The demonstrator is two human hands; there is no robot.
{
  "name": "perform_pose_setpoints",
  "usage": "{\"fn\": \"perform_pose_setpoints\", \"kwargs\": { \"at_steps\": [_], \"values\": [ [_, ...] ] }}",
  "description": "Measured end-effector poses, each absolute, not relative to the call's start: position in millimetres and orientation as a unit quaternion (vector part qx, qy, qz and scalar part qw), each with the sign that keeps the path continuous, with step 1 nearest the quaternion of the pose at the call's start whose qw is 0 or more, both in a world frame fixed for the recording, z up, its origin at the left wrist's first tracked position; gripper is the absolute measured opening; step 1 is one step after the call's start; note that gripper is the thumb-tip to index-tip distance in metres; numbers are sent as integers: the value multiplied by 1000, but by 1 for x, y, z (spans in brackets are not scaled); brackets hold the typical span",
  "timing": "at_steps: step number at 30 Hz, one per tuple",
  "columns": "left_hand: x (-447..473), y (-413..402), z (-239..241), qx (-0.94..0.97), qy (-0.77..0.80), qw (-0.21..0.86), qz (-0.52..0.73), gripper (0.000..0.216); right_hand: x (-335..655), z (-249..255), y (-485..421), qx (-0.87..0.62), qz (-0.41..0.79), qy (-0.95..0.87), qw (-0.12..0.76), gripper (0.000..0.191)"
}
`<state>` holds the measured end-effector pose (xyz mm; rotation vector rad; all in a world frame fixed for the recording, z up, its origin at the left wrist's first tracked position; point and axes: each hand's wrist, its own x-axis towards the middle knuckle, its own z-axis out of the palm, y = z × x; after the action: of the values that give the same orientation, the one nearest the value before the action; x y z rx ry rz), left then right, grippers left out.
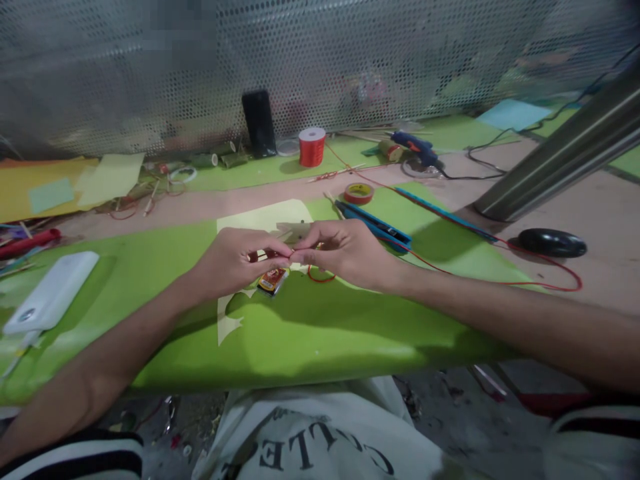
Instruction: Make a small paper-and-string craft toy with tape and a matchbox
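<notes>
My left hand (227,262) and my right hand (345,252) meet fingertip to fingertip, both pinching a thin red cord (530,285). The cord loops below my right fingers and trails right across the table. Something dark red shows between my left thumb and fingers, mostly hidden. Just beneath my fingertips lies a small box with a red and yellow label (273,283). A pale greenish tube-like piece (296,231) shows behind my fingers. Cut cream paper (250,217) lies under and behind my hands.
Behind my right hand are a blue utility knife (377,223) and a tape roll (359,193). A red cord spool (312,148), black phone (259,123) and glue gun (415,147) stand farther back. A white power bank (53,291) lies left; a metal post (560,140) rises right.
</notes>
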<state>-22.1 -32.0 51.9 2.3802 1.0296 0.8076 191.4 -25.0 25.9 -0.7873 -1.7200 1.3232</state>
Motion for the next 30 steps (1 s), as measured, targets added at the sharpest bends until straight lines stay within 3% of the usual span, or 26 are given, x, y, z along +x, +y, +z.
{"fn": "perform_pose_setpoints", "kwargs": {
  "at_steps": [9, 17, 30],
  "values": [
    [-21, -34, 47, 887, 293, 60, 352, 10, 197, 34, -17, -303, 621, -637, 343, 27],
    [-24, -33, 45, 896, 247, -71, 361, 7, 196, 33, -18, -285, 638, -636, 329, 25],
    [-31, -36, 41, 907, 229, -101, 339, 20, 195, 35, -19, -288, 648, -628, 321, 29]
  ]
}}
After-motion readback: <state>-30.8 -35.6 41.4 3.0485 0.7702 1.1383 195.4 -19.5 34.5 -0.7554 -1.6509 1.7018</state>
